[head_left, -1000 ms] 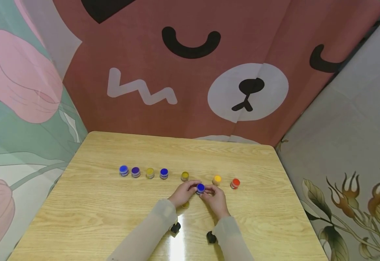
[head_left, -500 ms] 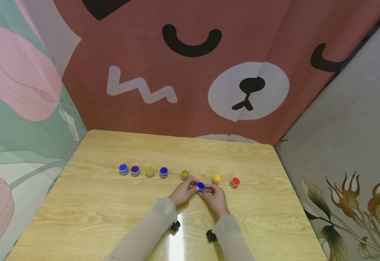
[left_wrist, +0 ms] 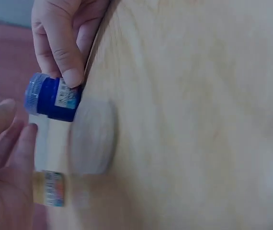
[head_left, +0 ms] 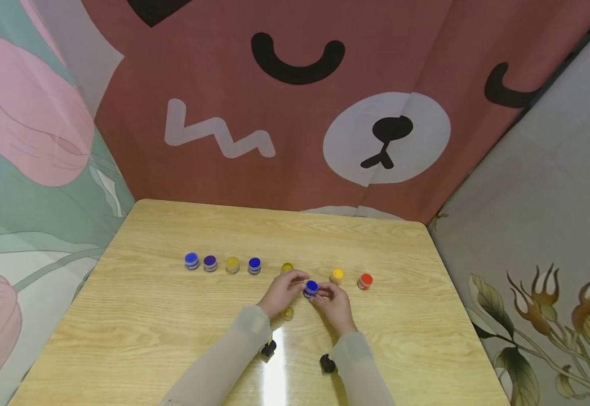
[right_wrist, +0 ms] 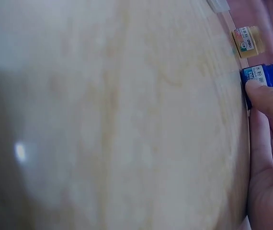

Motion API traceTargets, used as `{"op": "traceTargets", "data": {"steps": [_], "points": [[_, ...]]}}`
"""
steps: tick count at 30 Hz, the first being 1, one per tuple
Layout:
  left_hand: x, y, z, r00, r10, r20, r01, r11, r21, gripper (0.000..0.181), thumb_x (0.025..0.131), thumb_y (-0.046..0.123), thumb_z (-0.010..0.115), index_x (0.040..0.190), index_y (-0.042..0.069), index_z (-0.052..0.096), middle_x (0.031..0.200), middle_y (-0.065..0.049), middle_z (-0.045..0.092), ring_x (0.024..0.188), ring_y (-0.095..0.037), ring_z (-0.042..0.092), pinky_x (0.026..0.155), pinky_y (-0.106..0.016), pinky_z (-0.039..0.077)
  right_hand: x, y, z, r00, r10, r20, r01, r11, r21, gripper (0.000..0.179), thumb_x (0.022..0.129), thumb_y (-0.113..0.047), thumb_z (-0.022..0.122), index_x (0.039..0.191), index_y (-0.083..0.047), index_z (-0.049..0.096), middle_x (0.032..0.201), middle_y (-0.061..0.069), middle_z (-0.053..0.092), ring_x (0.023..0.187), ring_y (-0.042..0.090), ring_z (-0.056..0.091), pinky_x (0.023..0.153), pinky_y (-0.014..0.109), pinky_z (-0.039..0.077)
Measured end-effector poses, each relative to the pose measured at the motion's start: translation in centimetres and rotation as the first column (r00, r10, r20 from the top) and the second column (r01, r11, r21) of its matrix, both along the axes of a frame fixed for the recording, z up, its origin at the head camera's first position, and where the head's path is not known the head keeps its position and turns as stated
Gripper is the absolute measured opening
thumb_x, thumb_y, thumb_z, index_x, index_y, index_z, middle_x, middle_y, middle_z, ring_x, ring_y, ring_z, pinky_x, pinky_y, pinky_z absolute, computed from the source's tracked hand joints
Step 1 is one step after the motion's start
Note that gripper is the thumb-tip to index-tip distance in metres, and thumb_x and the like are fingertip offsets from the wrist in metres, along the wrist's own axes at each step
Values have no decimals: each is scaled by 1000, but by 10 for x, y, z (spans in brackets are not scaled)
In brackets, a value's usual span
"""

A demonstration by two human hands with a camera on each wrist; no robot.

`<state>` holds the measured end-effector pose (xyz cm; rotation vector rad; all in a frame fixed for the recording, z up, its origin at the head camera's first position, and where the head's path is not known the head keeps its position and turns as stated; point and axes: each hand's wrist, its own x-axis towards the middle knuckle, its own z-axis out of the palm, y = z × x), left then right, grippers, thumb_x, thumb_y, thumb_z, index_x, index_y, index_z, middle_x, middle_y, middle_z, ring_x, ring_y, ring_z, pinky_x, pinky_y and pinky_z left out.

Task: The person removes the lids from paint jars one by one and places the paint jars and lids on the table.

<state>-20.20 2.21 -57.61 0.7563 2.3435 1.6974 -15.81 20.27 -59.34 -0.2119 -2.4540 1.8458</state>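
Observation:
My right hand point(head_left: 335, 307) pinches a small blue paint jar point(head_left: 311, 288) between thumb and fingers, close over the table. In the right wrist view the thumb lies across the label of the blue jar point(right_wrist: 258, 76), and its ribbed lid is on. My left hand point(head_left: 280, 296) is just left of the jar, fingers extended and loosely bent. The left wrist view shows a gap between these fingers point(left_wrist: 25, 143) and the jar. Behind the left hand, a yellow paint jar point(head_left: 287, 267) is partly hidden. Another small yellowish jar point(head_left: 287, 313) sits by the left wrist.
Across the wooden table point(head_left: 147, 327), a row holds a light blue jar point(head_left: 191, 261), a purple jar point(head_left: 210, 263), a yellow jar point(head_left: 232, 265) and a dark blue jar point(head_left: 254, 265). To the right stand an orange-yellow jar point(head_left: 337, 276) and a red jar point(head_left: 365, 281). Patterned cloths hang around the table.
My left hand has let go of the blue jar and drawn slightly left, opening a gap. The right hand keeps hold of the jar in nearly the same place.

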Motion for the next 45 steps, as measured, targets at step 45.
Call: {"op": "traceTargets", "data": {"steps": [45], "points": [[-1,10,4,999,46,24,-46,999,12,8,91,-4,71,92,2,66,121,-21,68,113,-34,67,99,-36,55,0,-10,-8,998,-64,-25,64,998,-5,36,79,0,85,110,3,69,102,14,67,92,19,63,79,17,57]]}}
